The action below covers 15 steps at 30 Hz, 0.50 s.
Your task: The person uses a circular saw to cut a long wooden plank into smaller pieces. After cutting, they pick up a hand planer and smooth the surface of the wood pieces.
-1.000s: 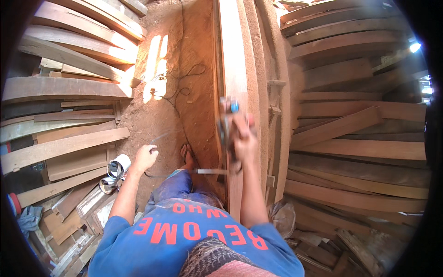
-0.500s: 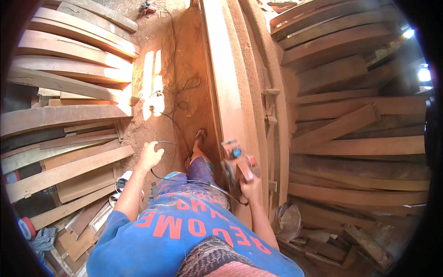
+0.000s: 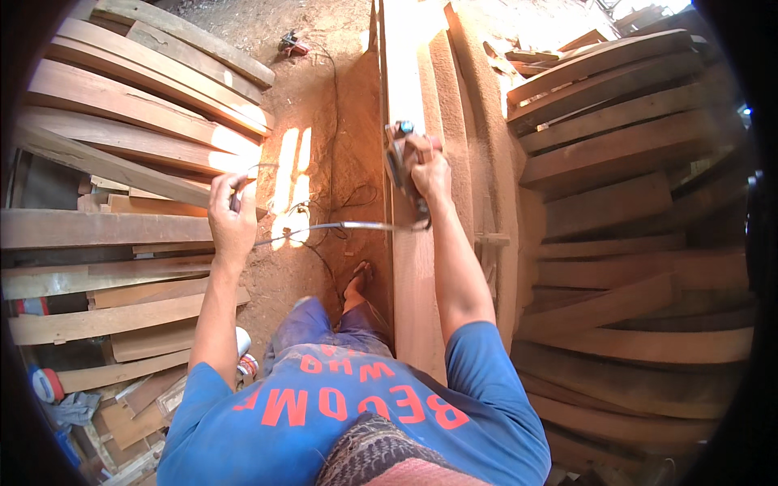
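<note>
My right hand (image 3: 431,172) is closed around the handle of an electric planer (image 3: 395,162) with a blue front knob. The planer is over the far part of a long pale wooden board (image 3: 415,275); whether it touches the wood I cannot tell. From its rear, a power cord (image 3: 356,225) stretches left across my front. My left hand (image 3: 230,223), raised out to the left, has its fingers curled around a section of that dark cord.
Stacked timber beams (image 3: 138,134) line the left side, and more planks (image 3: 624,146) are piled on the right. Sawdust (image 3: 466,138) covers wood beside the board. Another power tool (image 3: 293,44) lies on the dirt floor, with loose cable (image 3: 335,105) running from it.
My right hand has moved the planer forward, away from my body, along the board. My left hand has moved forward too, still with the cord, which now spans higher across my front.
</note>
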{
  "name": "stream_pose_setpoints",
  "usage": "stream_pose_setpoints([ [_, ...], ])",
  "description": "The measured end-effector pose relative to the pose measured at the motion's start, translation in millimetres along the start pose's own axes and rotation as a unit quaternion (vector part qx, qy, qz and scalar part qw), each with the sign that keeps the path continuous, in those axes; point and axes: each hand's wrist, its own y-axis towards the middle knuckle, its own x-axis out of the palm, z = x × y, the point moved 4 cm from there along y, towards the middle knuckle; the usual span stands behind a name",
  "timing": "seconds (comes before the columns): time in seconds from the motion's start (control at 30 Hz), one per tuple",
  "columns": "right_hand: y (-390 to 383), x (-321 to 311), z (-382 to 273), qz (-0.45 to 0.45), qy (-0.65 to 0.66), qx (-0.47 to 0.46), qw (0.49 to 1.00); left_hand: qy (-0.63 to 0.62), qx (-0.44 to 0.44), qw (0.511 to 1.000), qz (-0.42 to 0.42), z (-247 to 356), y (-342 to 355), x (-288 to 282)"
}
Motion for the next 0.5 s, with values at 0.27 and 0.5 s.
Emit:
stream_pose_setpoints([
  [0.27, -50, 22, 36, 0.095, 0.156, -0.074, 0.980, 0.199, -0.204, 0.923, -0.259, -196, -78, 45],
  [0.5, -320, -45, 129, 0.047, 0.065, 0.107, 0.991, 0.331, -0.115, 0.633, -0.691, -357, -249, 68],
])
